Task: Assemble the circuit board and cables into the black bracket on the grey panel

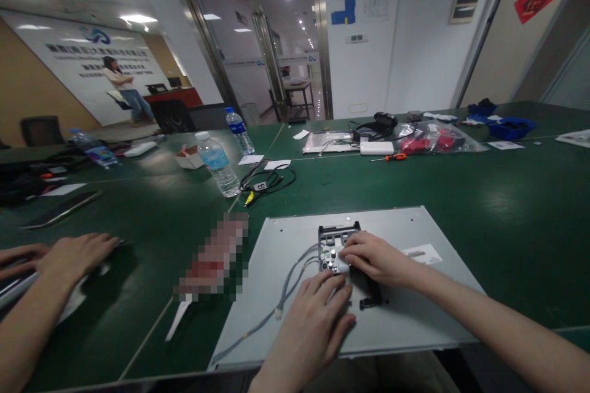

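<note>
A pale grey metal panel [391,325] lies at the table's near edge, in front of me. Mounted on it is a small mechanism [334,252] with a black frame and silver parts. My right hand [375,258] reaches in from the right, its bent fingers pressed together over the mechanism; what they grip is hidden. Against the mechanism's lower side rests my left hand [318,316], fingers stretched out and thumb apart. Grey cables [288,282] run from the mechanism's left side down across the panel, with a small white connector on them.
Another person's hands [69,267] work at the left. Between us lies a blurred-out item with a white tip [177,316]. Beyond are a water bottle [219,166], a second bottle [239,132], a black cable [271,184], an orange-handled screwdriver [394,158] and plastic bags [437,138].
</note>
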{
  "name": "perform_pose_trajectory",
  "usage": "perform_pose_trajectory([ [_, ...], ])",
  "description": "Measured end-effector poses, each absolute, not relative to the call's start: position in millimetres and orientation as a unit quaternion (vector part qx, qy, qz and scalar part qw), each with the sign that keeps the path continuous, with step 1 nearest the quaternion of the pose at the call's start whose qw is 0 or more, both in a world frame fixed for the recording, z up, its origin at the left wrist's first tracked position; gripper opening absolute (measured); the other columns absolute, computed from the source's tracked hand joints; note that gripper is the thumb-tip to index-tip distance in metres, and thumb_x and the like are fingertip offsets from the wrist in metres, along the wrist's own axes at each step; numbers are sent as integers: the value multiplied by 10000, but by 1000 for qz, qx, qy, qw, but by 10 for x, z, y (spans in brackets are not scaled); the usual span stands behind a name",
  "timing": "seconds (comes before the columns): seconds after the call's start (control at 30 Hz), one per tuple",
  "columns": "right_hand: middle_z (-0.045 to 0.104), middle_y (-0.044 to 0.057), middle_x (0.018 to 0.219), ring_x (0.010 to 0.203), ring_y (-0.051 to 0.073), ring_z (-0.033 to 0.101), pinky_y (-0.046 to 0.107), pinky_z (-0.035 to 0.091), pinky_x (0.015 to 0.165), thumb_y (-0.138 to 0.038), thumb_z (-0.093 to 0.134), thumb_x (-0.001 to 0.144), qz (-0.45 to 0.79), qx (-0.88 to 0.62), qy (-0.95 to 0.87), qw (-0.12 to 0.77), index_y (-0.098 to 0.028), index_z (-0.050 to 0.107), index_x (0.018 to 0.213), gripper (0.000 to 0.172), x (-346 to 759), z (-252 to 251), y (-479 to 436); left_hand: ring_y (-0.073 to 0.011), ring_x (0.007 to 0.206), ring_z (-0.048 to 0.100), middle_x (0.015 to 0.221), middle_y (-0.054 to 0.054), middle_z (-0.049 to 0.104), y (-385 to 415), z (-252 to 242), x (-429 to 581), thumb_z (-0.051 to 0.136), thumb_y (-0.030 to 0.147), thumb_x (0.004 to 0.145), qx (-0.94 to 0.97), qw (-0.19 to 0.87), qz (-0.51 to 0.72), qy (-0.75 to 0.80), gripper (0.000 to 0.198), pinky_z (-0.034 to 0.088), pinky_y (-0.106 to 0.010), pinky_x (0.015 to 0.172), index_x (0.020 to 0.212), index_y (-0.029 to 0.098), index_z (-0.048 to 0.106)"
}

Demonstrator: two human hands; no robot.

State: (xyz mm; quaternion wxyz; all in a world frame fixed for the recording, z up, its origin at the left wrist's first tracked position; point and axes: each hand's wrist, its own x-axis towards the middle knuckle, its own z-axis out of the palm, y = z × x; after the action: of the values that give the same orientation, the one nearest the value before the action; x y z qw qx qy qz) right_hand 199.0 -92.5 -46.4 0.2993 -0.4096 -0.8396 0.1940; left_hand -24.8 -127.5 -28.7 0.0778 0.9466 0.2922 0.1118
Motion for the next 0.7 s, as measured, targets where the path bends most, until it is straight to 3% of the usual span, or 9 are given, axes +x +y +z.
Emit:
perform_pose_trajectory([
  [0.7,630,89,1044,989,206,567,369,479,879,-187,477,976,198,-410,-836,306,-202,676,1095,233,1950,-435,-970,-279,1175,484,1214,-63,576,-1281,-260,-251,614,222,883,942,91,118,301,346,447,-474,999,1221,245,545],
])
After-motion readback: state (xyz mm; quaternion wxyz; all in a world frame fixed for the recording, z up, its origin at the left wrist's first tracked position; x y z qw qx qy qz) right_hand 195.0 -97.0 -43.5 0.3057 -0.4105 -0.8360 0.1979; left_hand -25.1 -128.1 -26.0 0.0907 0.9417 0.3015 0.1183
